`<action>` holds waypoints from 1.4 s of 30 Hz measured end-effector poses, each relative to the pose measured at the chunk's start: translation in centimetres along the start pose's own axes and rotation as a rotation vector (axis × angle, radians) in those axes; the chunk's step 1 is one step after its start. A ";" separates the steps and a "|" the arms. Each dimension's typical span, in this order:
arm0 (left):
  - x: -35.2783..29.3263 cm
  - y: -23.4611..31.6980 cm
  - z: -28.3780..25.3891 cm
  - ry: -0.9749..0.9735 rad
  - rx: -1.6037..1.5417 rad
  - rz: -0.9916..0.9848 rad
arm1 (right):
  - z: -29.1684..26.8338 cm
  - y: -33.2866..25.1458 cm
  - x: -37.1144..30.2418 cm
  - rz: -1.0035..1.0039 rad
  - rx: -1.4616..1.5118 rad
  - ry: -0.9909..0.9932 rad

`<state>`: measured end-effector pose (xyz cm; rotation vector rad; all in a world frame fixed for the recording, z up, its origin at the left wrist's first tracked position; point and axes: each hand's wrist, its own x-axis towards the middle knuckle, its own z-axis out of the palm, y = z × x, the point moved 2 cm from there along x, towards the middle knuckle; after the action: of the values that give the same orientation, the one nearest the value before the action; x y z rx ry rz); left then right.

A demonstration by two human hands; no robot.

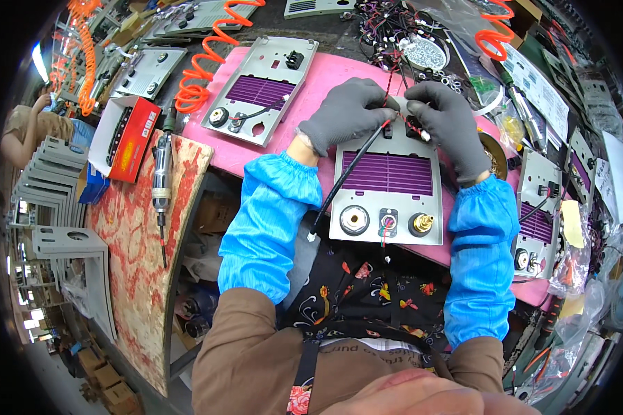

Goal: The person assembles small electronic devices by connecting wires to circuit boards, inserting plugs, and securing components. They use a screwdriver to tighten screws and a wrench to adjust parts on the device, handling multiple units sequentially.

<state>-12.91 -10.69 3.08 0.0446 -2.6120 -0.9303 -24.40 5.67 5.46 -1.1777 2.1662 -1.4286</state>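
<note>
A grey metal panel [439, 207] with a purple vent grille [387, 173] lies in front of me on a pink mat. Round connectors, one with a brass fitting [422, 222], line its near edge. At its far edge both my hands, in grey gloves, are closed on red and black wires. My left hand [349, 114] pinches the wires near a black sleeved cable [349, 173] that hangs across the panel's left side. Opposite it, my right hand [453, 128] pinches wire ends by a small white plug [424, 135]. Fingertips partly hide the black part beneath.
Another such panel [256, 90] lies at left, one more [538, 214] at right. A power screwdriver [162, 173] and a red box [133, 138] rest on the worn board. Tangled wires and a dish of screws [423, 53] sit behind. Orange coiled hoses [194, 90] hang down. A person [41, 128] is far left.
</note>
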 end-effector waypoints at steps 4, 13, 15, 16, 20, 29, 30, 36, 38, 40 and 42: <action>0.0 -0.5 -0.1 0.008 0.053 0.020 | 0.4 0.3 0.0 -0.006 -0.141 -0.027; 0.0 -0.7 0.3 0.025 0.099 0.035 | 0.8 -0.5 -0.3 0.008 -0.285 -0.056; 0.0 -0.9 0.4 0.026 0.147 0.089 | 0.8 -0.2 0.0 -0.016 -0.352 -0.066; 0.1 -0.9 0.4 0.025 0.170 0.117 | 0.7 0.0 0.0 -0.025 -0.360 -0.073; 0.1 -0.2 0.3 0.002 0.125 0.030 | 0.7 0.7 0.3 -0.008 -0.383 -0.097; 0.1 -0.9 1.0 0.031 0.236 0.108 | 1.1 1.6 1.0 -0.024 -0.391 -0.113; 0.2 -0.6 0.9 0.022 0.242 0.087 | 1.1 1.8 1.1 -0.044 -0.411 -0.124; 0.4 0.1 0.4 -0.009 0.208 -0.041 | 1.0 1.8 0.8 -0.094 -0.374 -0.123; 0.3 -0.2 0.7 0.000 0.202 -0.028 | 1.1 1.9 0.9 -0.054 -0.385 -0.097; 0.3 -0.9 0.9 0.024 0.226 0.047 | 1.3 2.3 1.0 -0.063 -0.395 -0.082; 0.3 -1.3 1.0 -0.004 0.234 0.037 | 1.2 3.0 1.3 -0.117 -0.407 -0.079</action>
<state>-13.68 -11.12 1.70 0.0542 -2.7021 -0.6093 -25.83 4.47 2.51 -1.4887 2.4373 -0.9837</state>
